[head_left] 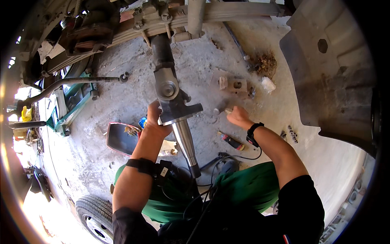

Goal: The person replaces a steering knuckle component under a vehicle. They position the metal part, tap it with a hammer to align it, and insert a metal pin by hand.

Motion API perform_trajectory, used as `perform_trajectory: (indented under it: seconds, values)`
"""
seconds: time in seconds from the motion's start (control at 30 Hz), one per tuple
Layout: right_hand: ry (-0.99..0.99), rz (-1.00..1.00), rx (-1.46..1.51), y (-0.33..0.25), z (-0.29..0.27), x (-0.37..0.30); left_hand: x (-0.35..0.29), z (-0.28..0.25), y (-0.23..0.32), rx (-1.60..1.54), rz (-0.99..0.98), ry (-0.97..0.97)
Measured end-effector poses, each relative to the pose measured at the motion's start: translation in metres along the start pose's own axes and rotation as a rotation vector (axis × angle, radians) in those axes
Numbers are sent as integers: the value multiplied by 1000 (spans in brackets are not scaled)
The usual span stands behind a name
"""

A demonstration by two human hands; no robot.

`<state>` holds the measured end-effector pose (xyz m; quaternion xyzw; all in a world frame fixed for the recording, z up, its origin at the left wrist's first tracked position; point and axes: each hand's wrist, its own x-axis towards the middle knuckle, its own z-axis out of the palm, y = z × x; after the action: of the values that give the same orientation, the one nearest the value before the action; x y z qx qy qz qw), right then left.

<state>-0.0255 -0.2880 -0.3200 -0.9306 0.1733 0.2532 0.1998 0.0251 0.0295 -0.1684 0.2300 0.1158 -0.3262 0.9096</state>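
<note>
A steering knuckle [178, 110] with a long shiny spindle [185, 142] hangs from the end of a dark axle beam [161, 51], the spindle pointing down toward me. My left hand [156, 118] is closed around the knuckle's left side, just above the base of the spindle; some of its fingers are hidden behind the metal. To the right of the knuckle, my right hand [240, 117] grips the short light handle of a hammer [220, 109]. The hammer's head is smeared by motion and points toward the knuckle, apart from it.
Leaf springs [219, 12] cross above the axle, and a large fender panel [333, 69] curves down at right. On the concrete lie a tray [120, 138], a red-and-black tool [232, 141] and a metal bracket [233, 84]. A green jack [67, 107] stands left; a tyre [95, 213] lies lower left.
</note>
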Motion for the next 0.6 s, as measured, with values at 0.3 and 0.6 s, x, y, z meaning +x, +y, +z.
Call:
perform_trajectory:
  seconds: [0.3,0.6]
  values:
    - [153,-429,794,-77,-157,-67,12,-22,-5,-95,-108,-40]
    - [-21,-931,631,-185,-227,-164,19,-79,-11,590,29,155]
